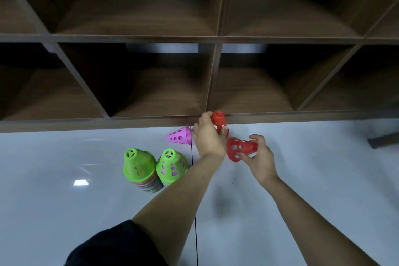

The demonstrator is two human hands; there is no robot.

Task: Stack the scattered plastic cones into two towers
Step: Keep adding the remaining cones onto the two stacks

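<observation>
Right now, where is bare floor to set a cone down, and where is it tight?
Bare floor lies left of the taller green-topped tower, and more right of the right hand and its near red cone along the shelf base. Crowded: the pocket between the pink cone, the shorter tower and the left hand with its far red cone.

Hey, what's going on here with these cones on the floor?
A person is gathering plastic cones off a pale floor in front of a wooden shelf. The left hand grips one red cone near the shelf's base; the right hand holds a second red cone tilted sideways. A pink cone lies on its side beside the left hand. A taller tower and a shorter tower, both topped green, stand to the left.
</observation>
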